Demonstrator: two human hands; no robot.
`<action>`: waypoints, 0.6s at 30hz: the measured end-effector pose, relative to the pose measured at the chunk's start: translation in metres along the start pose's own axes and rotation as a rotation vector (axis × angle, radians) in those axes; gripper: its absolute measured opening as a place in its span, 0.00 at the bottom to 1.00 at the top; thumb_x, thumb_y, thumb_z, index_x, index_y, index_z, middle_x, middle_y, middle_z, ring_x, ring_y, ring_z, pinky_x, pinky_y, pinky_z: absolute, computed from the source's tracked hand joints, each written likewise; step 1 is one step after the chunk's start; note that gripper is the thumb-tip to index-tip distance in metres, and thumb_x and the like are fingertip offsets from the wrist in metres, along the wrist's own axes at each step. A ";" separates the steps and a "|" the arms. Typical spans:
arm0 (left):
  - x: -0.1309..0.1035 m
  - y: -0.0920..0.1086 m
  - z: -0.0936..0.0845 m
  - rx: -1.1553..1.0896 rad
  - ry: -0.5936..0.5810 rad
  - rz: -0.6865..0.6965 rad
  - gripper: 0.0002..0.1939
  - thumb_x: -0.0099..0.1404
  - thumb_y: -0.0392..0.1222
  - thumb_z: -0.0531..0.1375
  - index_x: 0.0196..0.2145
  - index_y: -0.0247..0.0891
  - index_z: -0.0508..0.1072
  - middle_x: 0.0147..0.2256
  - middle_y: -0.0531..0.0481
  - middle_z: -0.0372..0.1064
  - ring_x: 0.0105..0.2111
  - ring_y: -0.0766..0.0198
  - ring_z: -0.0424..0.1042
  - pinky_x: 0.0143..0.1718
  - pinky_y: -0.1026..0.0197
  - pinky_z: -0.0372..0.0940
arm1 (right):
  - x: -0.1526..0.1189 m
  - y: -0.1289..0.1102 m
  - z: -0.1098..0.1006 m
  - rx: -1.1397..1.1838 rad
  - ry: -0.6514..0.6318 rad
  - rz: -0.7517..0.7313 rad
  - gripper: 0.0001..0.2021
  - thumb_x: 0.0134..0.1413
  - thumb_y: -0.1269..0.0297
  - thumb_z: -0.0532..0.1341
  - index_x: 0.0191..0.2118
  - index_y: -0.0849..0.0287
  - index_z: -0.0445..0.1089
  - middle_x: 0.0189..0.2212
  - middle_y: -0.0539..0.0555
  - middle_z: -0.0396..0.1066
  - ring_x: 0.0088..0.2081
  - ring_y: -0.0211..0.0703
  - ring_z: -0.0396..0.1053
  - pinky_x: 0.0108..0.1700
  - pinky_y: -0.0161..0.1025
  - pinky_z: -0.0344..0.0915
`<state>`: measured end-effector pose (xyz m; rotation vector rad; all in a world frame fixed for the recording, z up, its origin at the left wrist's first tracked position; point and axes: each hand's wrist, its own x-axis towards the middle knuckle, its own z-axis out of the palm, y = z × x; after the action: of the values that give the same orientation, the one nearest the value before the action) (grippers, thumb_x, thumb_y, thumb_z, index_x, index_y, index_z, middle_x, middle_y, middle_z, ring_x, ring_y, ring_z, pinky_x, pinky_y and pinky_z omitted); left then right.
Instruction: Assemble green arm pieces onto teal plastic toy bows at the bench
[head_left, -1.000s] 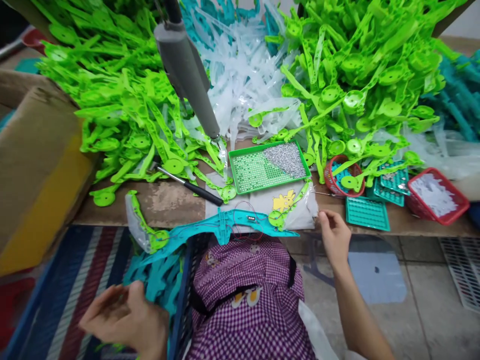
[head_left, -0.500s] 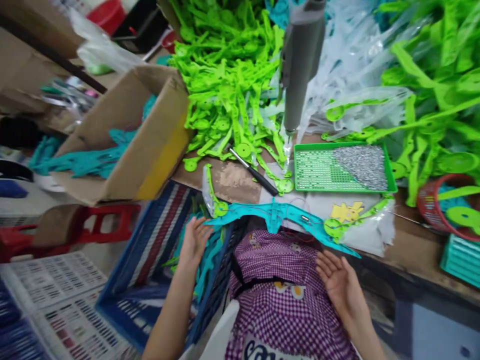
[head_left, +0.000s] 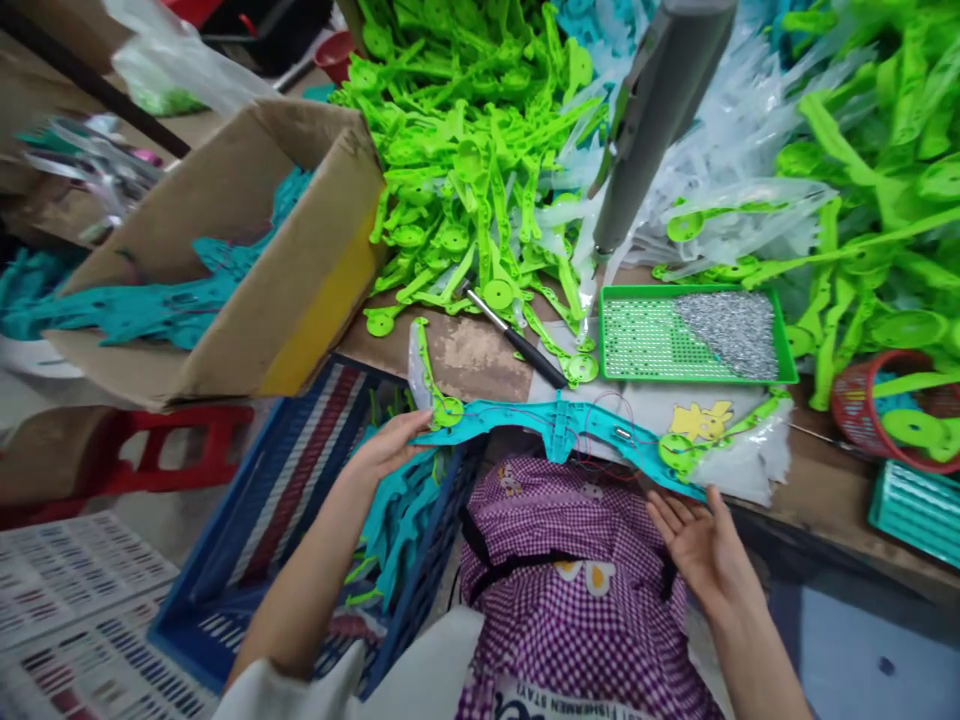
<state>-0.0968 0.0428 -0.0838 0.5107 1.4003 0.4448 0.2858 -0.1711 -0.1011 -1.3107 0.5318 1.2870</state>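
A long teal plastic bow-shaped part (head_left: 499, 414) lies across the table's front edge, with thin red wires and a small metal piece on its right half. Green plastic limbs with round ends, the left limb (head_left: 448, 411) and the right limb (head_left: 677, 452), are set near its two tips. My left hand (head_left: 386, 447) is closed at the left tip, its fingers around the end. Beneath the right tip my right hand (head_left: 701, 548) is open, palm up, with fingers spread and the thumb close to the tip.
A grey electric screwdriver (head_left: 656, 120) hangs above the table. Behind the part are a black-handled tool (head_left: 517, 337), a green tray (head_left: 607, 375) of small metal pieces and heaped green parts (head_left: 465, 170). A cardboard box (head_left: 322, 260) and blue crate (head_left: 206, 530) stand left; a red basket (head_left: 855, 400) stands right.
My left hand has moved onto the left tip of the teal part and closed there. My right hand has come nearer the right tip. The view has shifted slightly.
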 end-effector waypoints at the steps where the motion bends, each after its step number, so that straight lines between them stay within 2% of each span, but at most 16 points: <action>1: 0.001 0.001 0.001 0.005 0.008 -0.006 0.08 0.59 0.37 0.64 0.35 0.30 0.77 0.34 0.41 0.78 0.30 0.60 0.76 0.33 0.62 0.72 | -0.002 -0.001 0.000 0.000 -0.003 -0.024 0.16 0.47 0.50 0.66 0.35 0.57 0.71 0.34 0.56 0.76 0.39 0.45 0.76 0.42 0.42 0.75; 6: 0.003 -0.002 0.002 -0.048 0.047 -0.009 0.06 0.59 0.35 0.63 0.35 0.31 0.77 0.33 0.42 0.78 0.31 0.59 0.77 0.34 0.61 0.73 | -0.011 -0.003 0.001 0.009 -0.036 -0.153 0.16 0.42 0.55 0.70 0.36 0.58 0.71 0.34 0.55 0.77 0.39 0.44 0.76 0.44 0.39 0.74; 12: 0.003 -0.007 0.000 -0.046 0.042 -0.010 0.07 0.60 0.35 0.62 0.37 0.32 0.76 0.32 0.46 0.78 0.29 0.60 0.76 0.34 0.61 0.73 | -0.015 -0.002 0.009 0.080 -0.054 -0.175 0.14 0.40 0.58 0.72 0.34 0.57 0.72 0.34 0.52 0.78 0.39 0.41 0.76 0.47 0.37 0.73; 18: 0.001 -0.008 0.006 -0.076 0.049 -0.028 0.08 0.62 0.35 0.59 0.37 0.31 0.76 0.32 0.45 0.78 0.29 0.59 0.77 0.32 0.62 0.73 | -0.019 0.001 0.014 0.118 -0.051 -0.189 0.12 0.42 0.59 0.71 0.31 0.58 0.72 0.31 0.49 0.77 0.36 0.37 0.75 0.44 0.35 0.72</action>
<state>-0.0907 0.0361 -0.0886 0.4204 1.4309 0.4885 0.2749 -0.1664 -0.0806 -1.1974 0.4306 1.1129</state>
